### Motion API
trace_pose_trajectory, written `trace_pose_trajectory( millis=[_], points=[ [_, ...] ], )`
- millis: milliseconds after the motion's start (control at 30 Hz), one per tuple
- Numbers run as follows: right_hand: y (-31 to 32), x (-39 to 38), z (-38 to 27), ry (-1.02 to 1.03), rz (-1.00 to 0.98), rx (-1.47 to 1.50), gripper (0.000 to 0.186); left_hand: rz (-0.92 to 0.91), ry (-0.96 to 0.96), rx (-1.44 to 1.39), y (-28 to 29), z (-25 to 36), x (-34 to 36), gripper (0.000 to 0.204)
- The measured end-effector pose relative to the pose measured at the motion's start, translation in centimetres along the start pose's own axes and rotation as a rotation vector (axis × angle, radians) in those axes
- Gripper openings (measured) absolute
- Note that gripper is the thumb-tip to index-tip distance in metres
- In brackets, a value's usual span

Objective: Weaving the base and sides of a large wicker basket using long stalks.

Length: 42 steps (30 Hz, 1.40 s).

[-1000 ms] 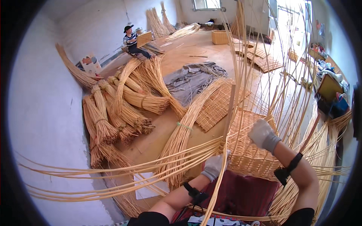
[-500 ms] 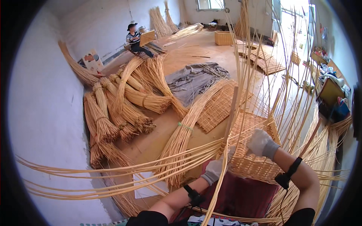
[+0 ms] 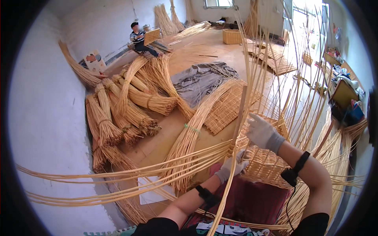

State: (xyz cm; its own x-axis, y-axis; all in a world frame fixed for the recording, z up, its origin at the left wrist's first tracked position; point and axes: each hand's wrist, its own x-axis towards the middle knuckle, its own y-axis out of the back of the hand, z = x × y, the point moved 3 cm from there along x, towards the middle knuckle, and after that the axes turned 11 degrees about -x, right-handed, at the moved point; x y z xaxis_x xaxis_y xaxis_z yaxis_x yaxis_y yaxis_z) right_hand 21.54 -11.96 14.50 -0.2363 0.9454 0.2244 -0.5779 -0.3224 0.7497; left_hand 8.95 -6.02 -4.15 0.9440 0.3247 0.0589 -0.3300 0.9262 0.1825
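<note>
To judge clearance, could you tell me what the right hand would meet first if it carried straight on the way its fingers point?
Probably the upright willow rods just left of the right hand; its fingertips look almost on them, though depth is unclear.

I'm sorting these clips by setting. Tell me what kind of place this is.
Most likely a basket-weaving workshop. Tied bundles of cane cover the floor, woven mats lie flat, and the gloved left hand and right hand work long canes into a half-woven basket.
</note>
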Motion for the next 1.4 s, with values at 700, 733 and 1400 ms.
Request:
trace_pose_trajectory(
  millis=[700,733,1400],
  points=[
    [-0.9,-2.2,7.6,-0.490,-0.582,-0.119,0.075,-0.049,0.121,-0.473,-0.6,1.3,-0.2,0.028],
    [-0.8,-3.0,10.1,-0.575,-0.470,-0.139,0.076,-0.056,0.115,-0.473,-0.8,0.9,-0.1,0.028],
    [2.4,-9.1,1.9,0.174,-0.166,0.126,0.028,0.196,-0.250,0.098,-1.1,-1.9,-1.0,0.076]
  ],
)
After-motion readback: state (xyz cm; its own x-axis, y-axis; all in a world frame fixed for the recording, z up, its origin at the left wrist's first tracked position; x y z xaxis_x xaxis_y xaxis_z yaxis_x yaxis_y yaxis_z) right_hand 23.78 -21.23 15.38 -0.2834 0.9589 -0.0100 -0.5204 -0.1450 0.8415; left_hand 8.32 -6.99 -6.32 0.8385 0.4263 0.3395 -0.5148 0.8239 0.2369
